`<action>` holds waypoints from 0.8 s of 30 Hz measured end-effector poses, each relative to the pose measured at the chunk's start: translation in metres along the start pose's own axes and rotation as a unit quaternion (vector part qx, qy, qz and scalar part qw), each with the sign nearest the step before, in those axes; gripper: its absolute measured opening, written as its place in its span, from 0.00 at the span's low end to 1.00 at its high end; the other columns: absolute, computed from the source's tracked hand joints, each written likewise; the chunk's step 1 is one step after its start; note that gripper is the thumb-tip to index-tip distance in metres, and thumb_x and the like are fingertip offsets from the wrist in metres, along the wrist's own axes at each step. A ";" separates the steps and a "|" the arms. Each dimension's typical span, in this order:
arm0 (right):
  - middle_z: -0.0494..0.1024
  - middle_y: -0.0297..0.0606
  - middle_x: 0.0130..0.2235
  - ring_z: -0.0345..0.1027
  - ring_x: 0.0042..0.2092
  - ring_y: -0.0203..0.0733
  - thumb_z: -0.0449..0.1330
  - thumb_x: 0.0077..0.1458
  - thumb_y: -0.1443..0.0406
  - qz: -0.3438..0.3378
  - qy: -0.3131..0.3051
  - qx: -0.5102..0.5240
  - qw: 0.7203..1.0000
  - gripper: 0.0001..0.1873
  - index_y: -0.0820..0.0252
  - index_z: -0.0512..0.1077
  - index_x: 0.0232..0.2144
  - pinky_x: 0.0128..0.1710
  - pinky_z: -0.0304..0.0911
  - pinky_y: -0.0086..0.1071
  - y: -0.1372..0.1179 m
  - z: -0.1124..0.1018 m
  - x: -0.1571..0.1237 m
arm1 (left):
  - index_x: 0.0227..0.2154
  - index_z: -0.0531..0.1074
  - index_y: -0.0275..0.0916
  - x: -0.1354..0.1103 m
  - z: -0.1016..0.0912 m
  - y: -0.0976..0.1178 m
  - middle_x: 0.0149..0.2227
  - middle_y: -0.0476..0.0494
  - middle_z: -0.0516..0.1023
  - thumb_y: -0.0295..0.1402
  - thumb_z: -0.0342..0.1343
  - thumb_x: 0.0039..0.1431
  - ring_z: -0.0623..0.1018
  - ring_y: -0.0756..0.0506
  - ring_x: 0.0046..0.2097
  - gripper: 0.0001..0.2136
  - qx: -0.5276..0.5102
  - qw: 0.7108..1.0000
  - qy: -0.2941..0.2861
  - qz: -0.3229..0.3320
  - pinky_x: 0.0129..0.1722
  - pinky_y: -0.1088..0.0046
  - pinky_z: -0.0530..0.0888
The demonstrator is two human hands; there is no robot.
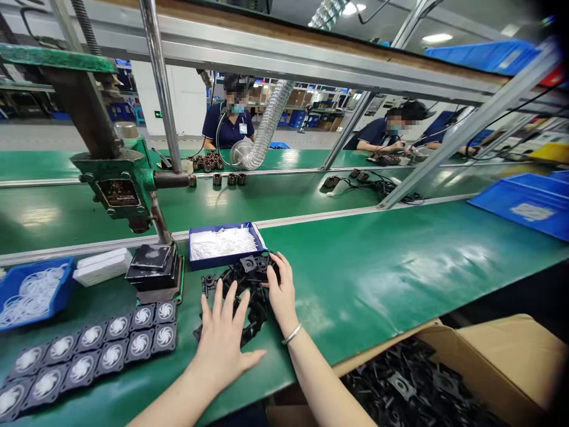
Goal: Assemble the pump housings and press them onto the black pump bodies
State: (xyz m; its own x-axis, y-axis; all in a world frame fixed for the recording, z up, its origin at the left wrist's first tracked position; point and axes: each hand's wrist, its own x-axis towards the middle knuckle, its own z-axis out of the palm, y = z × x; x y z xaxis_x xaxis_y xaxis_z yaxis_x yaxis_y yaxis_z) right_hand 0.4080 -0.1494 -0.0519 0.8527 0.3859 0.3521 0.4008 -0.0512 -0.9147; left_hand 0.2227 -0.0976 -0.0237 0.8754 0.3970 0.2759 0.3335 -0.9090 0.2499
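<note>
A heap of black plastic parts [242, 290] lies on the green bench in front of me. My left hand [222, 338] lies flat over the near side of the heap with its fingers spread, holding nothing. My right hand [280, 284] rests on the far right of the heap, fingers curled down onto the topmost parts. Whether it grips one of them is hidden. A metal bangle [292, 334] sits on my right wrist.
Rows of black square parts with white centres [89, 350] lie at the left. Behind the heap stand a blue tray of white pieces [224, 243] and a green hand press [124, 184]. A cardboard box of black parts [413, 385] sits at lower right. Two people work across the belt.
</note>
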 end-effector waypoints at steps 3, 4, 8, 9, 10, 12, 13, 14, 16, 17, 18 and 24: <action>0.64 0.46 0.61 0.61 0.60 0.51 0.51 0.63 0.51 -0.023 -0.006 -0.037 0.999 0.24 0.54 0.70 0.56 0.56 0.66 0.51 0.001 -0.001 -0.002 | 0.67 0.53 0.39 0.015 0.007 -0.002 0.71 0.29 0.49 0.47 0.66 0.50 0.43 0.24 0.71 0.45 0.024 0.999 -0.004 0.035 0.62 0.27 0.46; 0.63 0.46 0.62 0.60 0.61 0.51 0.50 0.64 0.52 -0.029 -0.005 -0.047 0.998 0.24 0.55 0.69 0.56 0.57 0.66 0.52 0.001 -0.002 -0.003 | 0.67 0.53 0.39 0.024 0.010 -0.003 0.70 0.29 0.50 0.48 0.64 0.52 0.44 0.25 0.71 0.43 0.024 0.999 -0.004 0.047 0.62 0.28 0.46; 0.61 0.49 0.62 0.54 0.64 0.52 0.51 0.63 0.54 -0.053 0.003 -0.099 0.994 0.22 0.58 0.70 0.53 0.64 0.55 0.55 0.008 -0.010 0.001 | 0.66 0.55 0.36 0.053 0.013 -0.003 0.70 0.26 0.50 0.49 0.65 0.51 0.45 0.24 0.71 0.44 0.001 0.996 -0.014 0.091 0.63 0.30 0.49; 0.62 0.51 0.61 0.54 0.64 0.52 0.52 0.62 0.55 -0.057 0.000 -0.114 0.992 0.22 0.59 0.70 0.52 0.64 0.53 0.56 0.011 -0.014 0.002 | 0.66 0.55 0.35 0.054 0.011 -0.002 0.70 0.25 0.50 0.49 0.66 0.50 0.45 0.24 0.71 0.45 -0.006 0.995 -0.015 0.098 0.63 0.30 0.49; 0.63 0.51 0.60 0.55 0.64 0.53 0.52 0.62 0.55 -0.062 -0.007 -0.128 0.990 0.22 0.60 0.71 0.51 0.64 0.54 0.55 0.014 -0.018 0.004 | 0.66 0.54 0.34 0.052 0.008 0.000 0.70 0.25 0.49 0.49 0.66 0.50 0.45 0.24 0.71 0.45 -0.013 0.994 -0.013 0.105 0.64 0.31 0.49; 0.65 0.52 0.57 0.59 0.62 0.53 0.53 0.61 0.54 -0.070 -0.031 -0.154 0.985 0.22 0.60 0.71 0.50 0.58 0.63 0.53 0.020 -0.028 0.006 | 0.66 0.52 0.35 0.037 -0.004 0.000 0.70 0.25 0.49 0.47 0.66 0.51 0.44 0.25 0.71 0.44 -0.030 0.992 -0.007 0.119 0.64 0.32 0.49; 0.66 0.52 0.56 0.62 0.60 0.53 0.54 0.60 0.53 -0.074 -0.044 -0.167 0.982 0.22 0.59 0.72 0.50 0.54 0.67 0.51 0.023 -0.034 0.007 | 0.67 0.51 0.36 0.026 -0.012 -0.002 0.70 0.26 0.49 0.45 0.65 0.53 0.43 0.26 0.71 0.43 -0.040 0.992 -0.001 0.124 0.65 0.33 0.49; 0.67 0.52 0.56 0.63 0.58 0.53 0.55 0.60 0.53 -0.077 -0.055 -0.179 0.979 0.22 0.59 0.72 0.50 0.51 0.69 0.49 0.024 -0.040 0.007 | 0.67 0.49 0.38 0.013 -0.022 -0.007 0.70 0.28 0.50 0.43 0.63 0.55 0.43 0.28 0.71 0.41 -0.050 0.991 0.007 0.123 0.66 0.35 0.49; 0.69 0.52 0.54 0.65 0.56 0.54 0.56 0.58 0.52 -0.085 -0.067 -0.203 0.973 0.23 0.61 0.73 0.48 0.52 0.68 0.51 0.024 -0.051 0.005 | 0.68 0.45 0.42 -0.015 -0.045 -0.023 0.70 0.31 0.49 0.39 0.59 0.60 0.43 0.30 0.72 0.39 -0.065 0.993 0.031 0.097 0.67 0.37 0.50; 0.69 0.53 0.53 0.64 0.57 0.56 0.57 0.58 0.52 -0.090 -0.065 -0.213 0.971 0.23 0.62 0.73 0.48 0.55 0.65 0.53 0.021 -0.055 0.003 | 0.68 0.44 0.44 -0.029 -0.058 -0.033 0.70 0.33 0.49 0.38 0.58 0.61 0.43 0.31 0.72 0.38 -0.071 0.994 0.048 0.073 0.67 0.38 0.51; 0.69 0.55 0.54 0.62 0.58 0.58 0.57 0.58 0.52 -0.094 -0.060 -0.221 0.969 0.23 0.63 0.72 0.48 0.58 0.60 0.57 0.015 -0.058 0.001 | 0.68 0.43 0.46 -0.042 -0.071 -0.045 0.70 0.35 0.49 0.39 0.56 0.62 0.45 0.31 0.72 0.37 -0.075 0.994 0.065 0.041 0.67 0.39 0.52; 0.70 0.50 0.54 0.60 0.59 0.53 0.54 0.64 0.59 -0.246 -0.066 -0.266 0.930 0.17 0.59 0.69 0.52 0.61 0.56 0.52 -0.039 -0.036 -0.032 | 0.66 0.49 0.48 -0.068 -0.138 -0.116 0.66 0.37 0.58 0.41 0.57 0.62 0.60 0.34 0.67 0.33 -0.057 0.975 0.196 -0.092 0.67 0.48 0.60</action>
State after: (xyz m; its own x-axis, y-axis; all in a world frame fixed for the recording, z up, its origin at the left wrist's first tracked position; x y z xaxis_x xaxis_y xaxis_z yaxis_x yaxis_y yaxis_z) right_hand 0.3773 -0.1931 -0.0204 0.4883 0.5902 0.6428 0.8702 -0.2737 -0.4098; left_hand 0.0757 -0.0016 0.0567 0.5958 0.5902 0.5447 0.4110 -0.8067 0.4245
